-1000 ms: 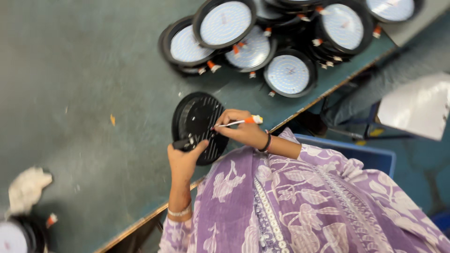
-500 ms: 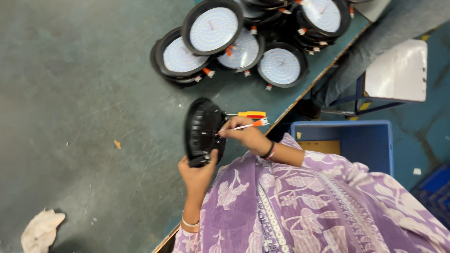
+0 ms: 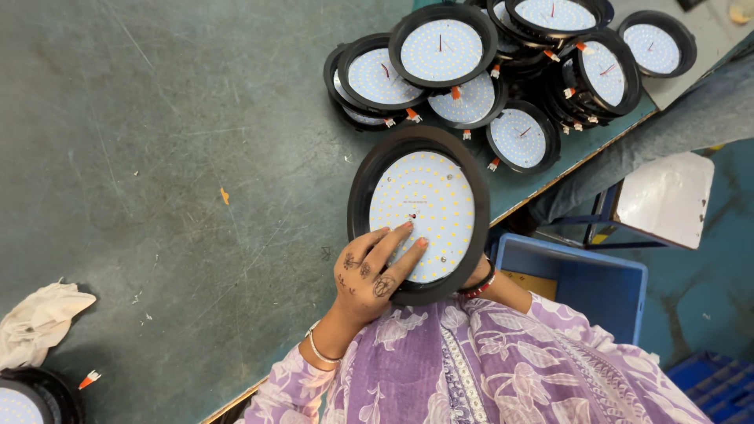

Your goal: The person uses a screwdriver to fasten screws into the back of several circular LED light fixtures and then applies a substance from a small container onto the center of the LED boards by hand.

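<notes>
At the near edge of the table, our left hand (image 3: pixel 369 271) lies spread across the face of a round black-rimmed lamp with a white board dotted with small yellow diodes (image 3: pixel 424 216), fingers (image 3: pixel 393 239) flat on the board and the palm over the lower rim. We hold the lamp tilted up toward us, its lit side facing the camera, just above the worn grey-green tabletop (image 3: pixel 157 157). Our right hand (image 3: pixel 475 275) is tucked behind the lamp's lower right rim — only the wrist with its dark red and black bangles shows, so we cannot tell how that hand is set, though it seems to support the lamp from behind.

Beyond the lamp, toward the far right of the table, a heap of smaller round black lamps with white diode boards (image 3: pixel 487 78) lies overlapping, little orange connectors poking out between them. At the left edge a crumpled white rag (image 3: pixel 39 322) lies on the table, and beside it, in the corner, part of another black lamp (image 3: pixel 31 396) with an orange connector nearby. Off the table, to our right — a blue plastic crate (image 3: pixel 581 286) stands on the floor.
</notes>
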